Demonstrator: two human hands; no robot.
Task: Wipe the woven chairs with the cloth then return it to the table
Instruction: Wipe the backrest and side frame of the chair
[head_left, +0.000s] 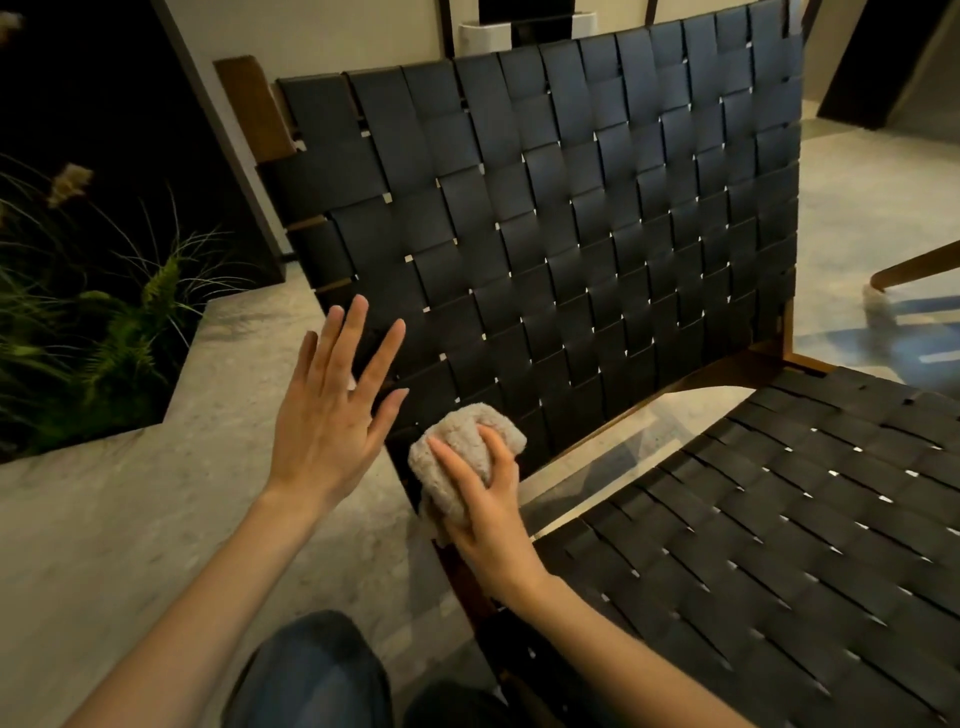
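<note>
A chair with a black woven backrest (571, 208) and black woven seat (805, 519) on a brown wooden frame fills the view. My right hand (488, 519) grips a bunched beige cloth (467, 441) against the lower left corner of the backrest. My left hand (337, 410) is held up with fingers spread and straight at the backrest's left edge; I cannot tell if it touches the weave.
A pale stone floor (156, 519) lies to the left. Green plants (104, 338) stand in a recess at the far left. A second wooden chair leg (914, 270) shows at the right edge. My knee in dark trousers (311, 675) is at the bottom.
</note>
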